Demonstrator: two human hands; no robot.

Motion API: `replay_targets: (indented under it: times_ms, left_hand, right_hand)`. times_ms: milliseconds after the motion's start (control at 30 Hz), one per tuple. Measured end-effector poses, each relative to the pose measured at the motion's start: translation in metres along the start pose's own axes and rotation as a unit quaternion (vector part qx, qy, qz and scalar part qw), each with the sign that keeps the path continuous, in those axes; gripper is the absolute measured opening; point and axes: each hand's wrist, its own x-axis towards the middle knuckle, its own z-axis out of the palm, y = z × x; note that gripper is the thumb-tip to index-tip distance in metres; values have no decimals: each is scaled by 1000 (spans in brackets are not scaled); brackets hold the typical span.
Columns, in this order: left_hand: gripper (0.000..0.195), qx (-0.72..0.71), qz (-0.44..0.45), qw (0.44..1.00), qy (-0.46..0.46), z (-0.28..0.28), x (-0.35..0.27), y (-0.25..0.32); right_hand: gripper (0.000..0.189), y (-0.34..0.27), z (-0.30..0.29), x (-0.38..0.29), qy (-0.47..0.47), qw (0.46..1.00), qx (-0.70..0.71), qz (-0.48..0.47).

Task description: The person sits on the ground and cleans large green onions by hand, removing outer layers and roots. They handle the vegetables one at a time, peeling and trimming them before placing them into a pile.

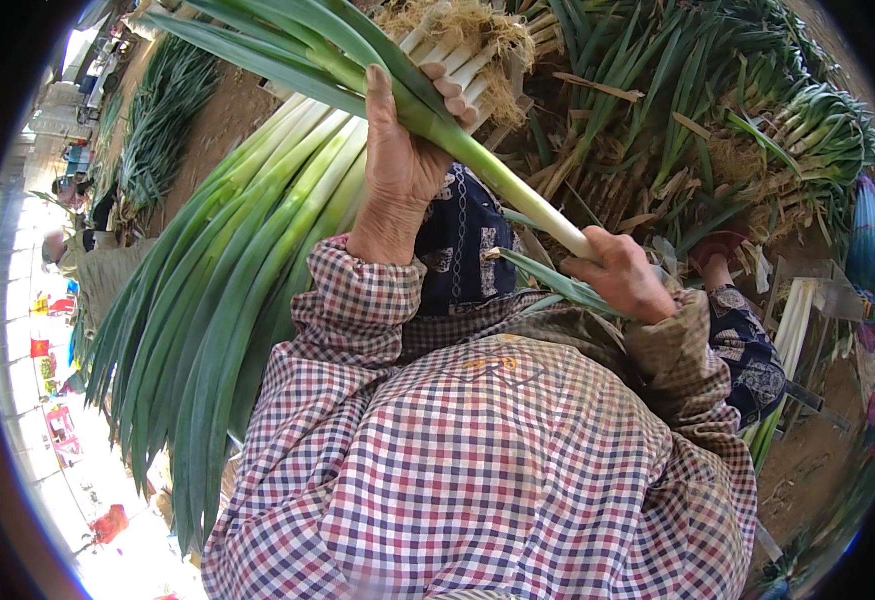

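Note:
A large green onion (512, 184) slants across in front of my chest, its green leaves toward the upper left and its white shank toward the lower right. My left hand (411, 146) is wrapped around it where the leaves fan out. My right hand (625, 274) grips the white lower end, and the root tip is hidden in that hand. Below the right hand, a loose green leaf (557, 281) lies across my lap. To the left rests a thick row of green onions (250, 217), its leaves hanging down and its pale roots (493, 45) beyond my left hand.
Unsorted green onions (655, 112) and dry husks cover the ground ahead. A rooted bunch (820, 127) lies at the right. White-stemmed onions (790, 322) sit in a frame beside my knee. A long leafy heap (167, 112) stretches along the soil (220, 120) at upper left.

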Motion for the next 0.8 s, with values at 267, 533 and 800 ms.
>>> replay_targets:
  times_ms: [267, 533, 800]
  left_hand:
    - [36, 266, 139, 946, 124, 25, -13, -38]
    - [40, 611, 21, 763, -213, 12, -81, -82]
    - [22, 167, 39, 985, 16, 47, -52, -2]
  right_hand:
    - [29, -17, 35, 14, 133, 986, -63, -80]
    - [28, -20, 10, 15, 309, 921, -164, -170]
    - [40, -2, -6, 4, 412, 845, -271, -209]
